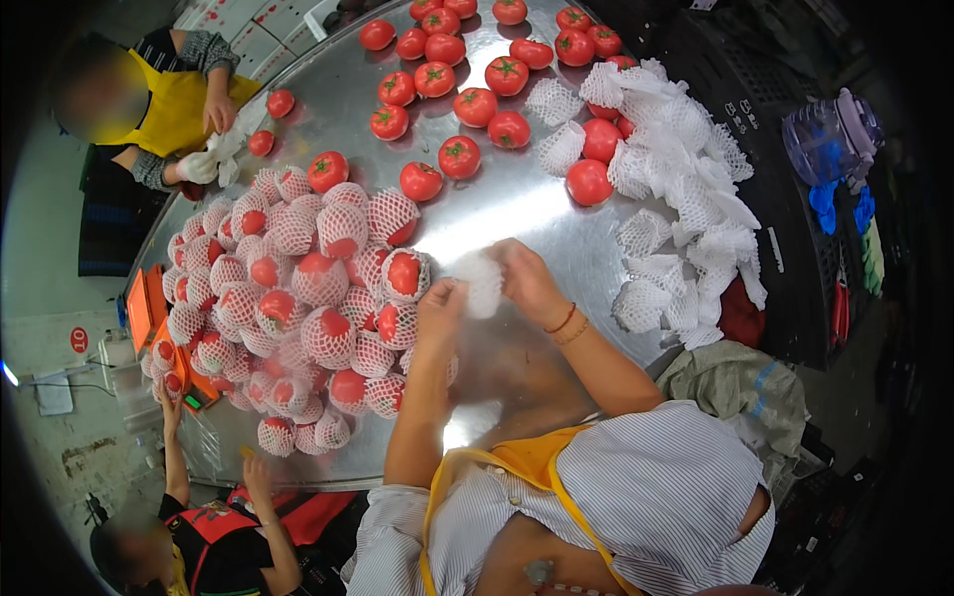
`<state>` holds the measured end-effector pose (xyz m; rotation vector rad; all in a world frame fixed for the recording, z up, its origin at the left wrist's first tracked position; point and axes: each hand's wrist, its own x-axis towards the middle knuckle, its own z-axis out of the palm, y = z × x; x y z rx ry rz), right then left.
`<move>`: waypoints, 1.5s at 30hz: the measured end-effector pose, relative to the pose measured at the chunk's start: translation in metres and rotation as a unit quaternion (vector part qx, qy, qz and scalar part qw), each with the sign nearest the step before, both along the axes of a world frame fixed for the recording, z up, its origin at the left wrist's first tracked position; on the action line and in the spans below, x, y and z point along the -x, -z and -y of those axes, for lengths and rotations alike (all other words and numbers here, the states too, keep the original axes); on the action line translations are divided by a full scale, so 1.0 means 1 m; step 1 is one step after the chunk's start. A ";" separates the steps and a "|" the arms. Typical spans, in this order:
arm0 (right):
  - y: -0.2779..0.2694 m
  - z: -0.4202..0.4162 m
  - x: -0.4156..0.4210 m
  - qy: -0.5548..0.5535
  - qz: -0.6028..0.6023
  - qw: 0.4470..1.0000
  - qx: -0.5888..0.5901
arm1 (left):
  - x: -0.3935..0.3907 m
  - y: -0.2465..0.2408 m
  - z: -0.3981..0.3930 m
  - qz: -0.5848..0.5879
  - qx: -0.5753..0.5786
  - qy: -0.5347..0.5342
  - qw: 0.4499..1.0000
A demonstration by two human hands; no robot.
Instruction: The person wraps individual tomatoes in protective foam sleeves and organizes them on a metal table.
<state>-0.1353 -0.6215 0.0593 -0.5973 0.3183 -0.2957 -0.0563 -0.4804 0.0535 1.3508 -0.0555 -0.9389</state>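
A white foam net sleeve (481,285) is stretched between my two hands above the metal table (514,357). My left hand (441,309) pinches its left edge, and my right hand (525,276) holds the other side. Left of my hands lies a large heap of tomatoes in foam nets (298,290). Bare tomatoes (475,108) are spread over the far part of the table. To the right is a pile of loose foam nets (693,171), with a few bare tomatoes (589,182) at its left edge.
A co-worker in a yellow apron (168,104) stands at the far left. Another co-worker (223,540) at lower left reaches toward an orange scale (182,372) bearing netted tomatoes. Black crates (775,268), a plastic jug (823,141) and a woven sack (734,380) are on the right.
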 end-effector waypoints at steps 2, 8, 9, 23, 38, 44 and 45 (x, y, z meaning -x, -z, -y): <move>-0.008 0.001 0.001 0.000 -0.028 0.999 -0.047 | -0.001 -0.012 0.004 0.024 0.054 -0.024 0.998; 0.012 -0.008 0.008 -0.126 -0.079 0.978 0.146 | 0.002 -0.004 0.018 0.336 -0.070 -0.031 0.939; 0.017 -0.008 0.006 -0.128 -0.086 0.972 0.179 | 0.001 -0.008 0.018 0.316 -0.077 -0.035 0.945; 0.060 0.025 -0.106 0.105 0.054 0.970 -0.213 | -0.175 -0.020 0.083 0.134 -0.021 0.061 0.989; 0.068 0.009 -0.162 0.254 -0.170 0.947 0.095 | -0.256 0.053 0.097 0.463 -0.261 0.196 0.824; 0.047 0.018 -0.110 0.073 0.002 0.967 -0.243 | -0.160 -0.017 0.093 0.064 0.005 0.023 0.998; 0.056 0.014 -0.102 0.088 0.001 0.985 -0.145 | -0.144 -0.018 0.090 0.049 0.019 -0.004 0.999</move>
